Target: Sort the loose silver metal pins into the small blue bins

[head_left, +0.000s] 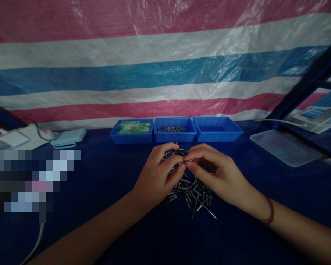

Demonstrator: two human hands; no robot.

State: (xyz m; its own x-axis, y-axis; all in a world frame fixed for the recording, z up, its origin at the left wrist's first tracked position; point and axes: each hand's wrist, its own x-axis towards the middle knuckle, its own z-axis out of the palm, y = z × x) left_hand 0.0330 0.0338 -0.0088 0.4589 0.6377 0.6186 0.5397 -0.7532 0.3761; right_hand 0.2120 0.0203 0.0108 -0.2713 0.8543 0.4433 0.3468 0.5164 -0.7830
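A pile of metal rivets (194, 189) lies on the dark blue table, partly covered by both hands. My left hand (161, 171) is over the pile's left side, its thumb and index finger pinched at a thin metal rivet (186, 161). From the right, the fingertips of my right hand (216, 171) close on the same rivet, touching or nearly touching the left fingertips. Behind the hands stand three blue bins: the left one (132, 139) holds green packets, the middle one (175, 137) holds small metal pieces, and the right one (220, 136) shows a bare bottom.
A clear plastic lid (288, 148) lies at the right. On the left are a light blue case (68, 138), a white device with cables, and a pixelated area. A striped sheet (154, 73) hangs behind the bins, with dark frame bars at both sides.
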